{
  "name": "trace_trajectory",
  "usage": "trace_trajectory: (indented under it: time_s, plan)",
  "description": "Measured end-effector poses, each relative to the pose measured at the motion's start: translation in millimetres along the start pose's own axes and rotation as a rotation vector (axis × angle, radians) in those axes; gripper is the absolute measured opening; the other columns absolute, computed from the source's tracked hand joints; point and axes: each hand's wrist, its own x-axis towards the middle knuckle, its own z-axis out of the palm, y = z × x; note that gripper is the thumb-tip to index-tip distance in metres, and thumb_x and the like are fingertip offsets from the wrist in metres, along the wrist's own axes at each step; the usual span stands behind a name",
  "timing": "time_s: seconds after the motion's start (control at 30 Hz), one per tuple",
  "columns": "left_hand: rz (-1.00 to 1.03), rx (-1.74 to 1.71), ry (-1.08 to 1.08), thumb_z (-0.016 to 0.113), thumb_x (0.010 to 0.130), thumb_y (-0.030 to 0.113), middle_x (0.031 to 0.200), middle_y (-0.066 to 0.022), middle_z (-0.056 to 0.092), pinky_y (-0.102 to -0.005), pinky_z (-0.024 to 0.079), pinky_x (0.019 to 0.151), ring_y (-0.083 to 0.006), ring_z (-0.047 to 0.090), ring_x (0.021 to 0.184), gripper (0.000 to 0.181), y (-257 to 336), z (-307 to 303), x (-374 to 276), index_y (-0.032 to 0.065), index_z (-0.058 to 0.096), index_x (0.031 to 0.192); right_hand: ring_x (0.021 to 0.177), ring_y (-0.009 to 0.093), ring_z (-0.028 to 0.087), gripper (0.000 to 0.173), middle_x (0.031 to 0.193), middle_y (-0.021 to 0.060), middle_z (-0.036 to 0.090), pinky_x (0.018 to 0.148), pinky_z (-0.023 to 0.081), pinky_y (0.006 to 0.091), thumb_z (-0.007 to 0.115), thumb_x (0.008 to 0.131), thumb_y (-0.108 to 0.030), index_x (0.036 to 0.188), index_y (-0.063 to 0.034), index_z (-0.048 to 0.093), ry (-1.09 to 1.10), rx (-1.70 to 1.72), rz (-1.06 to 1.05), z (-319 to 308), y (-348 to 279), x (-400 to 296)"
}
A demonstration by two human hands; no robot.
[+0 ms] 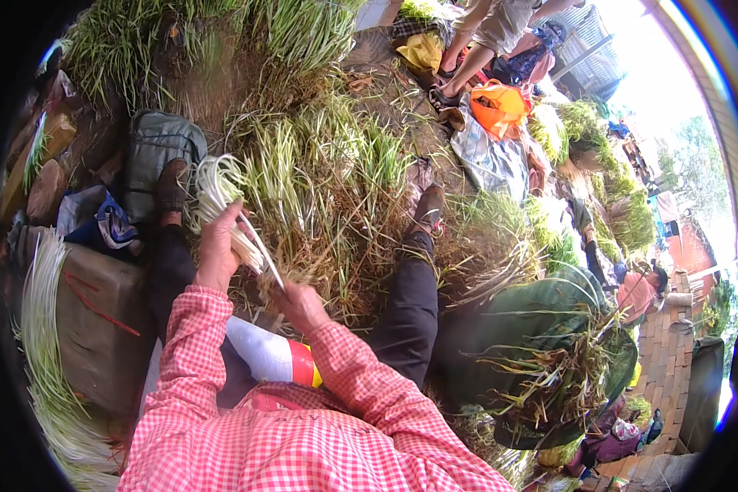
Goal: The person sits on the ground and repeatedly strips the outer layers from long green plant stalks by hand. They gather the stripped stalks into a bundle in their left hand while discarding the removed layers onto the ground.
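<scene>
A curled bundle of pale leafy stalks [218,184] is in my left hand [220,243], its cut-looking ends pointing down to the right. My right hand [301,305] is closed on the lower end of one or more long white stalks [263,249], which slant up towards the left hand. Whether anything else lies in the right hand I cannot tell. Just past both hands, green stalks with brown roots [332,178] cover the ground between my legs. Long pale stalks [43,326] lie in a row at the left, draped past a brown block-like seat or stone [101,326].
A grey-green bag [163,144] stands by my left foot. On the right, a dark green sack [516,332] carries dry leaves and roots. Beyond are an orange bag [499,109], a standing person's legs [473,61], and another person [636,289] among more plant heaps.
</scene>
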Motion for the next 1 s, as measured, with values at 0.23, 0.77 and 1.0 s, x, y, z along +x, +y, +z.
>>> trace_trajectory:
  time_s: [0.23,0.77,1.0]
  plan:
    - [-0.274,0.167,-0.266,0.073,0.078,0.012,0.081,-0.0084,0.065,-0.0220,0.046,0.047,-0.0094,0.055,0.054,0.027,-16,2,-25,0.0031,0.058,0.099,0.066,0.039,0.062,0.019,0.069,0.0233,0.060,0.057,0.047,0.0457,0.060,0.080,-0.021,0.085,-0.0026,0.061,0.177,-0.029,-0.004,-3,-33,11]
    - [0.141,-0.115,-0.093,0.071,0.081,0.023,0.088,-0.0027,0.061,-0.0352,0.054,0.062,-0.0138,0.062,0.076,0.031,54,-11,-15,0.0107,0.056,0.106,0.060,0.018,0.058,0.024,0.080,0.0089,0.061,0.053,0.051,0.0335,0.059,0.090,-0.032,0.093,-0.0082,0.062,0.244,-0.296,0.120,2,100,35]
    - [-0.018,-0.226,-0.201,0.065,0.086,0.020,0.085,-0.0032,0.058,-0.0388,0.052,0.064,-0.0158,0.060,0.075,0.030,32,-3,-9,0.0113,0.053,0.112,0.086,0.029,0.063,0.035,0.091,0.0129,0.066,0.071,0.049,0.0403,0.062,0.081,-0.041,0.092,-0.0077,0.065,-0.028,-0.666,0.626,33,150,90]
